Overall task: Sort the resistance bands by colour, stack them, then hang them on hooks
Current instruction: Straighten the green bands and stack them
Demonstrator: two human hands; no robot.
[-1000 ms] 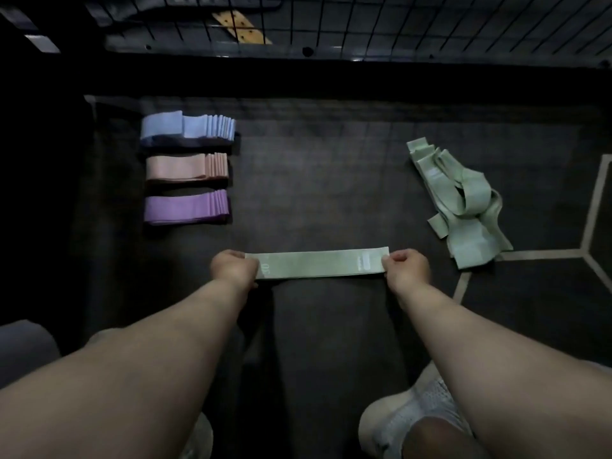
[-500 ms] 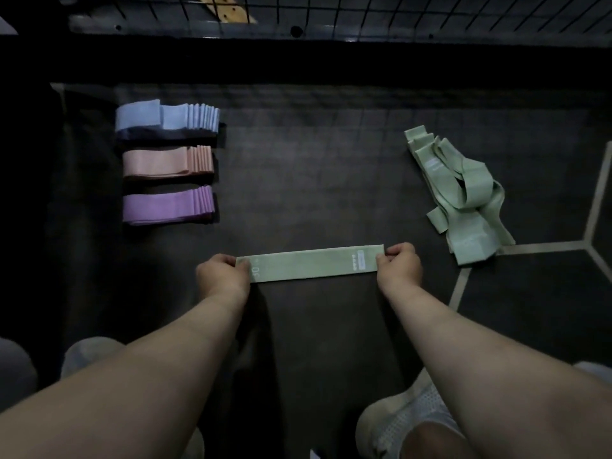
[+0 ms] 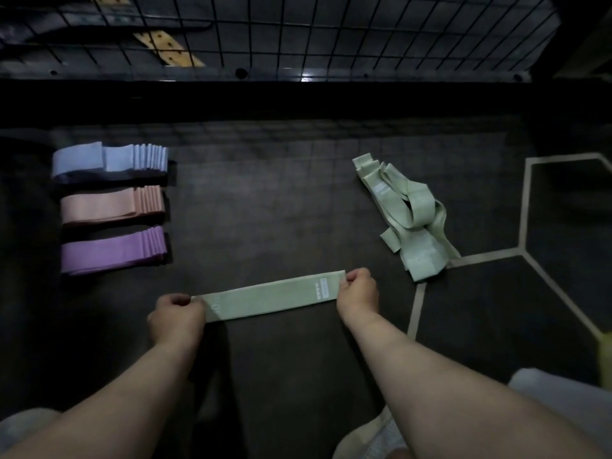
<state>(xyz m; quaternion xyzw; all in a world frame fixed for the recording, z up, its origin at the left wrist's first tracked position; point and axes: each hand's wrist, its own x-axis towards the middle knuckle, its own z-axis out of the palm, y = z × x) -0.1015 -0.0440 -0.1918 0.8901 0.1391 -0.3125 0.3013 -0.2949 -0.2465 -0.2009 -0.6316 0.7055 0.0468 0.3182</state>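
Our left hand (image 3: 177, 318), just left of centre in the lower half of the frame, has its fingers curled around one end of a green band (image 3: 271, 299). Our right hand (image 3: 359, 293), a little higher and right of centre, pinches the other end between thumb and curled fingers. The band lies flat and straight between the two hands on the dark mat (image 3: 265, 210), tilted slightly so its right end sits higher in the frame. We can see pale printing near each end, too small to read.

To the upper right of the right hand, a loose heap of green bands (image 3: 407, 220) lies tangled on the mat, its lower end touching the pale floor lines (image 3: 523, 210) at the right of the frame.

At the left of the frame we see three neat stacks, one above the other and close together: the blue stack (image 3: 109, 159) highest, the pink stack (image 3: 109, 205) in the middle, the purple stack (image 3: 109, 251) lowest.

Across the top runs a black wire grid (image 3: 331, 34), with a yellow perforated strip (image 3: 169, 48) behind it at upper left. A white shoe (image 3: 374, 435) shows at the bottom edge, under our right forearm.
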